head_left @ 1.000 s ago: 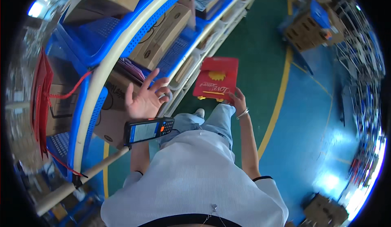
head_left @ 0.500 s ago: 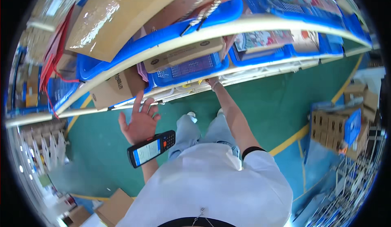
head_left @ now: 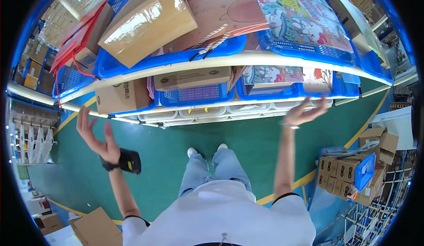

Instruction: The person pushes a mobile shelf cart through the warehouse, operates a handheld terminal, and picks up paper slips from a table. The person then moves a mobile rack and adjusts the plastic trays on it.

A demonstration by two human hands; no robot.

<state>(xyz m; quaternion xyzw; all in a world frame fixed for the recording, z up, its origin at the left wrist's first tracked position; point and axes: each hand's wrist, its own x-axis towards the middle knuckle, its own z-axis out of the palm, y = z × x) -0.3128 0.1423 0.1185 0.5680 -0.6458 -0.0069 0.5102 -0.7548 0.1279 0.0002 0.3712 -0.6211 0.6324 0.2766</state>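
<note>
My left hand (head_left: pixel 99 141) is raised in front of the rack's left part, fingers apart and holding nothing. It is nearest to a brown cardboard box (head_left: pixel 126 96) on the lower shelf. A black handheld terminal (head_left: pixel 129 161) is strapped to that wrist, its screen turned out of sight. My right hand (head_left: pixel 304 112) hangs by the lower shelf's right part, fingers stretched out and nothing in it. Behind it, blue baskets (head_left: pixel 267 96) hold flat printed packages (head_left: pixel 274 74) and a white floral one (head_left: pixel 317 80). Whether its fingertips touch the shelf rail I cannot tell.
On the upper shelf lie a taped carton (head_left: pixel 148 23), pink paper bags (head_left: pixel 225 14), a red bag (head_left: pixel 79 38) and cartoon-print packages (head_left: pixel 304 16). White trays (head_left: pixel 203 112) sit lowest. Stacked cartons (head_left: pixel 338 175) stand at right; an open carton (head_left: pixel 95 228) is behind left.
My right hand has come out from under the lower shelf and moved right. My left hand has swung left and turned, taking the terminal's screen out of view. The rack appears further off.
</note>
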